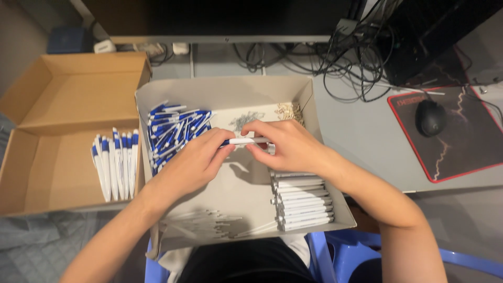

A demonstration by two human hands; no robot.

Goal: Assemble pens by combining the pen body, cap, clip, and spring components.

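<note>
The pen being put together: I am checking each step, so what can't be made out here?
Head view only:
- Pen: its left end is hidden by the left hand, its right end by the right hand.
- Small parts at the box's far wall: too small to identify.
- Thin white parts: blurred.

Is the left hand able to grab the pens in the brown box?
Probably yes. The left hand holds a pen with the right hand, but the brown box is open on its side, and nothing covers the pens there.
</note>
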